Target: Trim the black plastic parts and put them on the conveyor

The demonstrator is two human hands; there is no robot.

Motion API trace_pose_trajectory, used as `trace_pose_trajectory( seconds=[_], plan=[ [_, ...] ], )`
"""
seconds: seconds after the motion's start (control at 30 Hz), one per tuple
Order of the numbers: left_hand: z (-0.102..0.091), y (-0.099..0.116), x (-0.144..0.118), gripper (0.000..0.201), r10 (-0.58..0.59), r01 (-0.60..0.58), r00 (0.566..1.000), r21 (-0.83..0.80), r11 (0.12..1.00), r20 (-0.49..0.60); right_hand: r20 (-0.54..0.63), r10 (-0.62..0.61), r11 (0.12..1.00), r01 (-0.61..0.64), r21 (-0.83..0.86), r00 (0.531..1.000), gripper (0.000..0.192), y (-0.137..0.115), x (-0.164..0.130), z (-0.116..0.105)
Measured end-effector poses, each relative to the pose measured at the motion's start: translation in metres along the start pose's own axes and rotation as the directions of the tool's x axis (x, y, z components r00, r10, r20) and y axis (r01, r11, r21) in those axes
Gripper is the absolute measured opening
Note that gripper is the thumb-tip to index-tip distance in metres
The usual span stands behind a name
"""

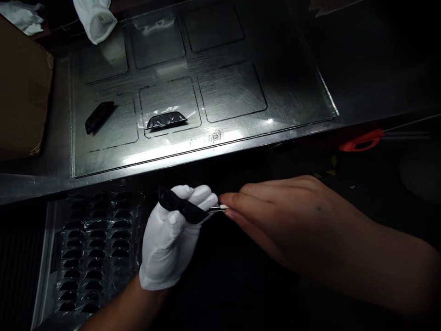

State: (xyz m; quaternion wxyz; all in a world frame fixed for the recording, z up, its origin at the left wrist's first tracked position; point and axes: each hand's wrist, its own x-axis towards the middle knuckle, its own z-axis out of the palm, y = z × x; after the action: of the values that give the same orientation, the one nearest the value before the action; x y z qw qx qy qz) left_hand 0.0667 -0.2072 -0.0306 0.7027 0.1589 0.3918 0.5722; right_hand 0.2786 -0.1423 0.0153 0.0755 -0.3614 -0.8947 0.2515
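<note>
From the head camera, the left hand, in a white glove, is closed around a small dark plastic part, its fingers clamped on the part's upper edge and the thumb pressing from below. The part sits tilted, its left end raised above the glove and its right end pointing toward the other hand. The bare right hand comes in from the right with its fingers pinched together on a thin light-coloured strip that sticks out of the part's right end. The two hands almost meet there, in front of the near edge of the metal desk.

On the desk lies a clear sheet marked with rounded rectangles. A similar dark part in a clear wrapper rests in one rectangle, and another bare dark part lies to its left. Below the desk edge, left of the gloved hand, a clear tray holds rows of dark parts. A cardboard box stands at far left, a white cloth at the top, and a red handle at right.
</note>
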Motion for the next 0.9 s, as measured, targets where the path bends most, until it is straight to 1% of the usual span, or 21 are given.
trace_pose_trajectory(
  seconds=[0.1,0.2,0.33,0.43,0.7,0.9],
  plan=[
    [0.0016,0.0015,0.0017,0.026,0.010,-0.010,1.000,0.031,0.999,-0.023,0.017,-0.011,0.999,0.011,-0.033,1.000,0.021,0.0013,0.0007,0.0003],
    [0.0017,0.0025,0.0031,0.027,0.020,-0.018,0.999,0.049,0.999,-0.031,-0.002,-0.017,0.997,0.017,-0.075,1.000,0.022,-0.0001,0.0024,0.0005],
    [-0.0011,0.0029,0.0034,0.025,0.036,-0.035,0.999,0.057,0.998,-0.020,-0.010,-0.028,0.993,0.026,-0.114,1.000,0.015,-0.0044,0.0040,-0.0006],
    [-0.0038,0.0026,0.0028,0.023,0.045,-0.044,0.999,0.077,0.996,-0.008,0.008,-0.037,0.991,0.037,-0.127,0.999,0.014,-0.0054,0.0037,-0.0021],
    [-0.0042,-0.0010,0.0002,0.021,0.072,-0.070,0.997,0.097,0.993,-0.021,0.066,-0.013,0.995,0.020,-0.099,0.998,0.015,-0.0033,0.0029,-0.0025],
    [-0.0025,0.0005,-0.0035,0.021,0.128,-0.121,0.992,0.190,0.974,-0.022,0.064,0.022,0.999,-0.020,-0.034,0.998,0.016,-0.0054,-0.0004,-0.0017]
  ],
)
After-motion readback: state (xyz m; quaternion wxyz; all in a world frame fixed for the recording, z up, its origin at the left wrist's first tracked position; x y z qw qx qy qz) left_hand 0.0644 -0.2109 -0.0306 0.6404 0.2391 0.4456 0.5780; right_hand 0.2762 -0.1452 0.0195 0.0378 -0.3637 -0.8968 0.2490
